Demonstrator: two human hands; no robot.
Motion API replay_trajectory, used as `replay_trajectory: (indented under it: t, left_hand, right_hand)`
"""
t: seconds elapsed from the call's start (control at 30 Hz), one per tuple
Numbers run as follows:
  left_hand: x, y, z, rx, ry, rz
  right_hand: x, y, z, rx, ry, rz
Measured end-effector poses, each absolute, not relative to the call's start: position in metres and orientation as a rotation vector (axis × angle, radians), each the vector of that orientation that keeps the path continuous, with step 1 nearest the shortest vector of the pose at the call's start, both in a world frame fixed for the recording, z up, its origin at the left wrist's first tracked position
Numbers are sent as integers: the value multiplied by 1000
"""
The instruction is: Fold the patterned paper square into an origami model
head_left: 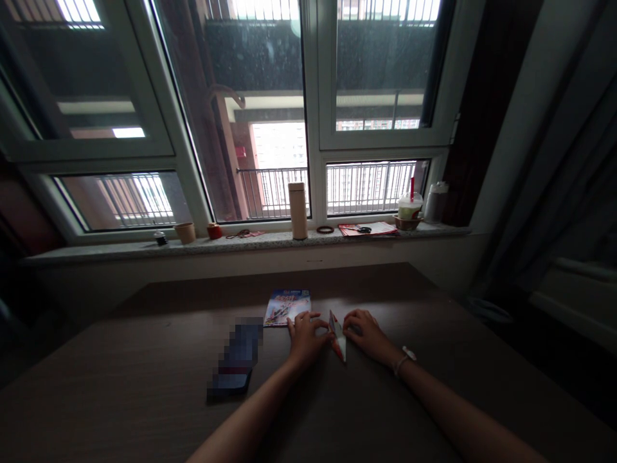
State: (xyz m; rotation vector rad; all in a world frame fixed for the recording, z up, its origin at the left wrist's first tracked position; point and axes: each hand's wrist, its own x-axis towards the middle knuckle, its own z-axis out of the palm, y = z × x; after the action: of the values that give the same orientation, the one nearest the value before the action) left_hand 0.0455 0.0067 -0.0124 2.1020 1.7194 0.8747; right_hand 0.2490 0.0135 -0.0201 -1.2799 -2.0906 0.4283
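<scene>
A small folded piece of paper, white with red, stands up in a point on the dark wooden table. My left hand presses against its left side with curled fingers. My right hand holds its right side, fingers bent onto the fold; a bracelet sits on that wrist. A colourful printed booklet lies flat just beyond my left hand. A dark phone, partly blurred out, lies to the left of my left forearm.
A stone windowsill runs behind the table with a tall beige flask, a paper cup, a small red pot, scissors on red paper, a drink with a straw and a jug. Curtains hang at the right.
</scene>
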Motion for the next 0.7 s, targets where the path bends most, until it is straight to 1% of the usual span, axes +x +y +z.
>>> replay_trajectory:
  t: [0.37, 0.7]
  left_hand:
    - [47, 6, -12, 2139, 1791, 790]
    - [43, 6, -13, 2149, 1752, 818]
  right_hand:
    - [246, 10, -15, -1310, -2098, 447]
    - [246, 4, -13, -1266, -2078, 405]
